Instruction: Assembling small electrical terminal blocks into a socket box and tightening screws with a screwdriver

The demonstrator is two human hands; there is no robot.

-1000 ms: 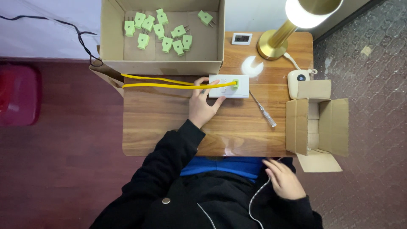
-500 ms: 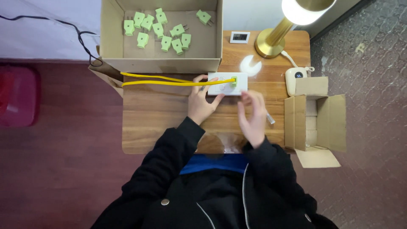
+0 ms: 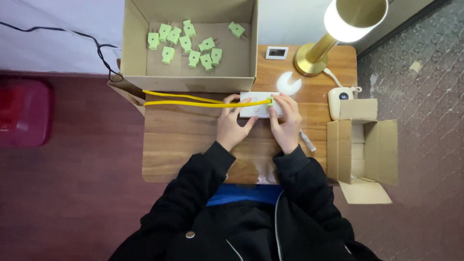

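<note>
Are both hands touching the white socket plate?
Yes, the left hand and right hand both rest on the white socket plate.

A small wooden table [image 3: 193, 150] with a warm grain fills the middle of the frame. It stands on a dark reddish-brown floor [image 3: 72, 203] that takes up the left and the bottom. On the right of the frame the floor changes to a grey patterned carpet [image 3: 425, 72]. A pale wall [image 3: 58, 29] runs across the top left, and a thin black cable [image 3: 96, 46] trails down over it. A brass table lamp [image 3: 333, 29] stands at the table's upper right corner, lit, and throws a bright patch on the wood. A red plastic bin [image 3: 21, 111] sits at the left edge.
</note>
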